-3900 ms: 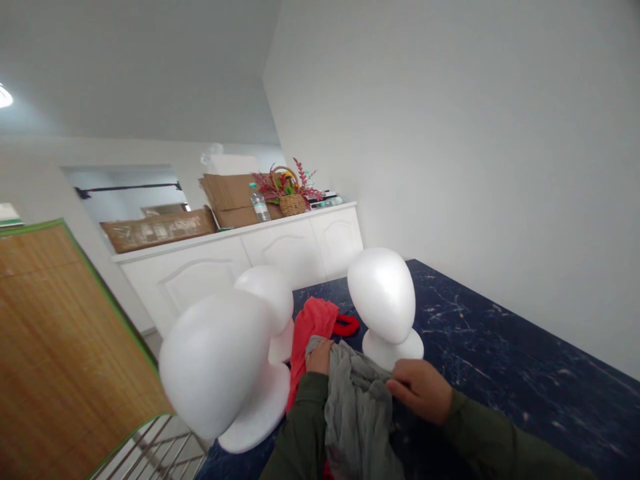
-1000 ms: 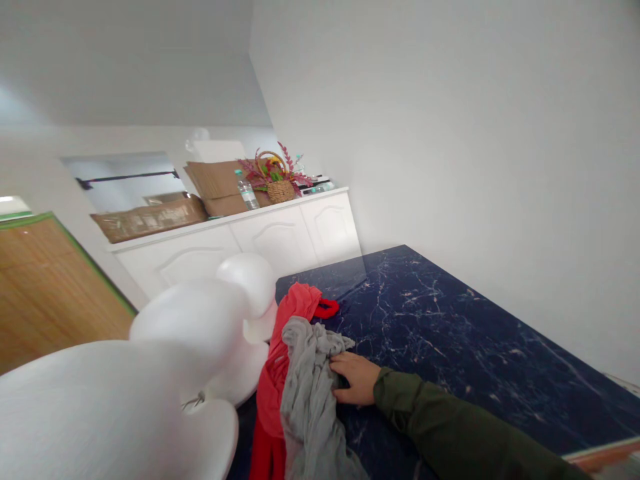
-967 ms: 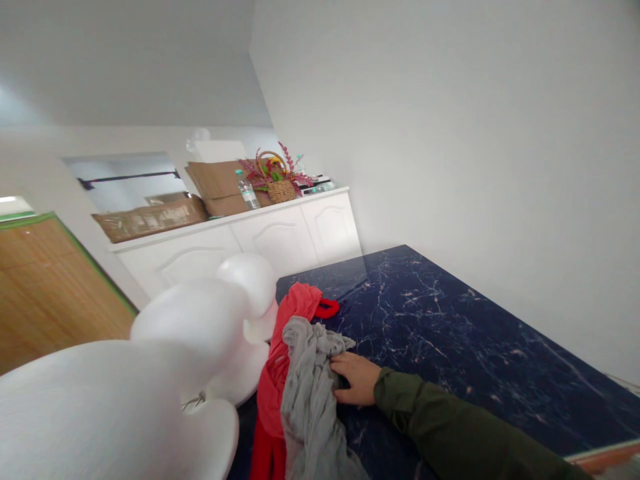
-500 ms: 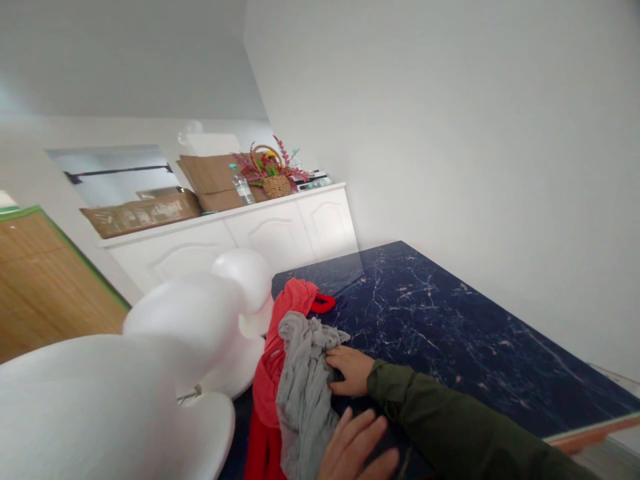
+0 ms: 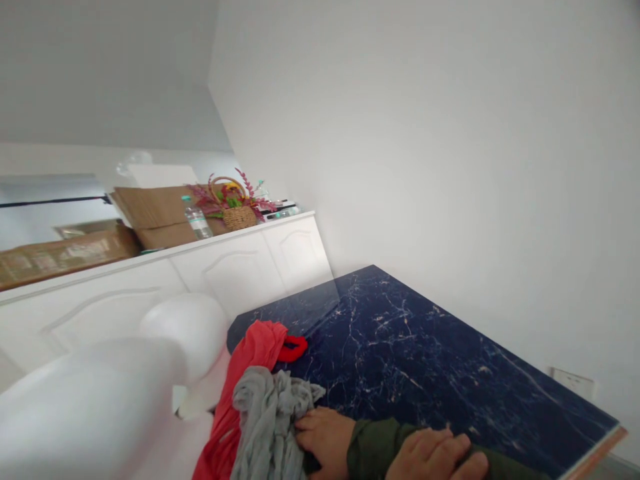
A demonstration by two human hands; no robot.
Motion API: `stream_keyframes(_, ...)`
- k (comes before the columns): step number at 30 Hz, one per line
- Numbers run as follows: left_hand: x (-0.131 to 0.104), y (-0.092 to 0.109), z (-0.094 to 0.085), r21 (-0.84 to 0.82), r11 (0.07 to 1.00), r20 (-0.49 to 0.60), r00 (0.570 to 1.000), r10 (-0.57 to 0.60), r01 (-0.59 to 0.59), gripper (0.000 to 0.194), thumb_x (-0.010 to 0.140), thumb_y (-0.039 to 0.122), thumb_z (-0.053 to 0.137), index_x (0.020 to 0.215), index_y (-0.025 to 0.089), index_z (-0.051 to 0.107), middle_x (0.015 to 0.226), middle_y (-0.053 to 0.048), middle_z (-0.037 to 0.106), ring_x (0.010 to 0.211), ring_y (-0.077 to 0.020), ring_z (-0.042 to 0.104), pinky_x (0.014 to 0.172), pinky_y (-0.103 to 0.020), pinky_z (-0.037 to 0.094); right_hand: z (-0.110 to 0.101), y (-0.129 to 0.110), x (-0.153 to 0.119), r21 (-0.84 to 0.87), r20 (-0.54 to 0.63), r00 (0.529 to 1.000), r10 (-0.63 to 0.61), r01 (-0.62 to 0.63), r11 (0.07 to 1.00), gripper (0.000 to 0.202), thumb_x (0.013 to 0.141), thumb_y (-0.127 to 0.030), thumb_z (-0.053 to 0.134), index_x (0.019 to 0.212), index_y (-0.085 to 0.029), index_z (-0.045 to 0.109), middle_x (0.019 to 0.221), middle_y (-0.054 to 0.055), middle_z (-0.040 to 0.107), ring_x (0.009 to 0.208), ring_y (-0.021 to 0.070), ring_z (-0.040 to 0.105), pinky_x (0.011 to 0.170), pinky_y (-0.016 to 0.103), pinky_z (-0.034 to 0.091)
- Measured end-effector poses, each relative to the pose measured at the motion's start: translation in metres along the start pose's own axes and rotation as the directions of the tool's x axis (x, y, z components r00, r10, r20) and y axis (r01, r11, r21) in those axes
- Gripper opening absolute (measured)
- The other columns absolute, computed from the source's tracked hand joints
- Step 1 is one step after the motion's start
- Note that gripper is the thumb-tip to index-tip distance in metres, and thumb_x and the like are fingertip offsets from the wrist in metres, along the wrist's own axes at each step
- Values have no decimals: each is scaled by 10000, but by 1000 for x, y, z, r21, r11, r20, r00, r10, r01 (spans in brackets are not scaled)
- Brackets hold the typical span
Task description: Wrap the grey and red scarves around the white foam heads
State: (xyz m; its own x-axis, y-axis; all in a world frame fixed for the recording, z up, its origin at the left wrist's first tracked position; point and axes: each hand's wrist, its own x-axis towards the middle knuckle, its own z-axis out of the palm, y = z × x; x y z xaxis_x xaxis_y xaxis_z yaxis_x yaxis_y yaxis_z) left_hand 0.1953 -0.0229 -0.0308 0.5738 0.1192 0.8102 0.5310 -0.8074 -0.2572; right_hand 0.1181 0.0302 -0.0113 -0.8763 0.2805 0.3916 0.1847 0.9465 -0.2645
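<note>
My right hand rests at the bottom of the view with its fingers curled on a crumpled grey cloth. My left hand lies across the green sleeve of my right forearm and grips it. The grey cloth lies partly over a red cloth, and a red loop sits beside it. All rest on a dark blue marbled table. Two white foam heads stand at the left, one far and one near and blurred.
A white cabinet runs along the far wall behind the table. On it stand cardboard boxes, a water bottle and a wicker basket of flowers. A white wall borders the table's right side. The table's near right corner is in view.
My left hand has come in from below and moved right onto my right sleeve. The view has swung right and down. My right hand stays on the grey cloth.
</note>
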Motion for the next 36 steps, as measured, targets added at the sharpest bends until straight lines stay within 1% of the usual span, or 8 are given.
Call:
stream_keyframes(1, 2, -1, -3, -19, 1000, 7, 1000, 20, -20, 218, 831, 328, 389, 948, 269, 564, 822, 51, 666, 686, -96, 592, 623, -216, 456, -1, -1, 0, -15, -4, 1000, 3, -3, 1000, 489, 632, -480, 524, 940, -102, 564, 987, 124, 553, 926, 245, 487, 857, 363, 346)
stream_keyframes(3, 6, -4, -12, -44, 998, 111, 992, 58, -54, 230, 827, 329, 399, 997, 273, 544, 897, 49, 654, 730, -94, 592, 624, -210, 460, -5, -4, -2, -31, -12, 1000, 10, -10, 999, 473, 645, -491, 507, 927, -117, 570, 972, 108, 559, 906, 228, 495, 840, 339, 358)
stream_keyframes(6, 9, -5, -21, -39, 997, 315, 946, 71, -61, 292, 830, 356, 398, 1096, 272, 486, 1026, 21, 615, 853, -119, 583, 687, -239, 472, -11, -7, -3, -24, -18, 1000, 24, -24, 999, 454, 649, -476, 506, 922, -120, 572, 986, 105, 558, 907, 224, 497, 834, 330, 360)
stream_keyframes(8, 9, -3, -26, -35, 998, 373, 926, 63, -54, 322, 828, 375, 404, 1125, 265, 462, 1074, 6, 593, 910, -134, 571, 740, -255, 470, -12, -8, -4, -15, -19, 1000, 25, -25, 1000, 458, 643, -465, 518, 939, -119, 568, 1019, 109, 550, 936, 230, 489, 849, 334, 350)
stream_keyframes(15, 20, 0, -38, -47, 998, 379, 924, 49, -34, 350, 820, 406, 413, 1134, 256, 447, 1092, 6, 586, 942, -135, 566, 793, -250, 458, -13, -9, -6, -22, -8, 1000, 19, -19, 1000, 459, 645, -440, 533, 966, -113, 562, 1064, 117, 537, 979, 236, 472, 874, 339, 333)
stream_keyframes(19, 20, -1, -39, -62, 997, 360, 931, 57, -37, 344, 819, 406, 418, 1125, 255, 456, 1091, 13, 587, 938, -127, 568, 787, -241, 461, -14, -8, -6, -40, -2, 1000, 8, -8, 999, 471, 640, -442, 541, 972, -109, 562, 1081, 121, 533, 977, 236, 474, 873, 330, 336)
stream_keyframes(31, 25, -1, -44, -54, 998, 396, 917, 57, -38, 339, 820, 407, 414, 1118, 254, 463, 1092, 4, 588, 945, -133, 567, 800, -248, 457, -13, -8, -5, -58, -19, 1000, -11, 10, 998, 429, 651, -446, 524, 916, -113, 575, 1000, 107, 558, 932, 219, 488, 840, 310, 349)
stream_keyframes(36, 28, -2, -50, -36, 997, 395, 915, 79, -70, 352, 809, 411, 435, 1121, 250, 463, 1077, 3, 595, 935, -126, 571, 803, -235, 456, -14, -8, -5, -64, -20, 1000, -19, 18, 998, 454, 645, -443, 533, 944, -103, 567, 1051, 118, 541, 954, 219, 478, 863, 310, 336)
